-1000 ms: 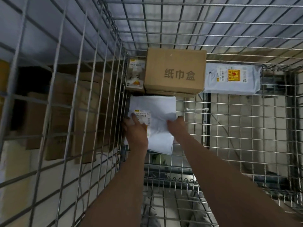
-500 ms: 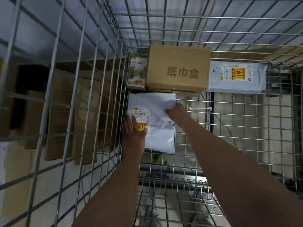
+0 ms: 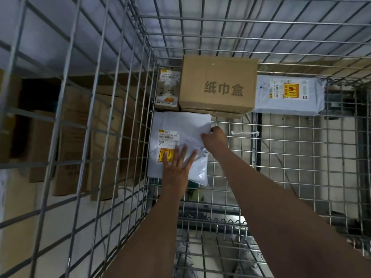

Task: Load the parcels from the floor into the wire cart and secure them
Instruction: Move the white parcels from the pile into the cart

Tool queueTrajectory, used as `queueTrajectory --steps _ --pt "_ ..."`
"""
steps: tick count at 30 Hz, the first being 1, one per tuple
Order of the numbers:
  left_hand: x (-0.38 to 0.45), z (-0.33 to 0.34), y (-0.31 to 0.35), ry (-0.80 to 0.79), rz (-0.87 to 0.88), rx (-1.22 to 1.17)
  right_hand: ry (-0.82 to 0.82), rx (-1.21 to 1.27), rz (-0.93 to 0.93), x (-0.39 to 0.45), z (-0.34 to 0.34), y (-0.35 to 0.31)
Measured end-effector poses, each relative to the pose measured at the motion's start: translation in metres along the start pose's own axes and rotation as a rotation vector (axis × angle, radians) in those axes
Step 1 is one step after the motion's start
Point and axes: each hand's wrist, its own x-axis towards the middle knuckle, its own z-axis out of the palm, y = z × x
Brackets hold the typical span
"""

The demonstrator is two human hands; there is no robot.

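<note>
A white poly-bag parcel (image 3: pixel 180 127) with a shipping label and a yellow sticker lies flat on the wire cart's floor (image 3: pixel 281 157), against the left wall. My left hand (image 3: pixel 176 167) rests flat on its near part, fingers spread. My right hand (image 3: pixel 213 138) pinches the bag's right edge. Behind it stand a brown cardboard box (image 3: pixel 217 85) with printed characters, a small labelled box (image 3: pixel 167 89) to its left, and a grey-white poly parcel (image 3: pixel 289 95) to its right.
The cart's wire left wall (image 3: pixel 112 117) and back wall (image 3: pixel 241 27) rise around the load. Cardboard boxes (image 3: pixel 80 137) stand outside on the left. A white tie (image 3: pixel 244 133) hangs on the floor mesh. My shoes (image 3: pixel 184 255) show below the cart's near edge.
The white bag has settled flatter on the cart floor. My left hand slid from its left edge onto its top. My right hand moved along the right edge toward the back.
</note>
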Motion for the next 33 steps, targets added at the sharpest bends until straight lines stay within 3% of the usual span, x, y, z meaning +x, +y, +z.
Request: queueTrajectory --steps 8,16,25,33 --pt "-0.021 -0.074 0.012 -0.139 -0.070 -0.086 -0.064 -0.375 -0.115 -0.075 -0.056 0.013" --pt "-0.090 -0.271 0.037 -0.120 -0.187 -0.216 -0.015 -0.649 -0.269 -0.219 -0.183 -0.046" --pt "-0.245 -0.479 0.021 0.115 -0.372 -0.357 0.067 -0.814 -0.527 -0.402 -0.310 -0.142" --pt "-0.404 -0.536 -0.045 0.224 -0.567 -0.432 0.079 -0.797 -0.675 -0.546 -0.324 -0.232"
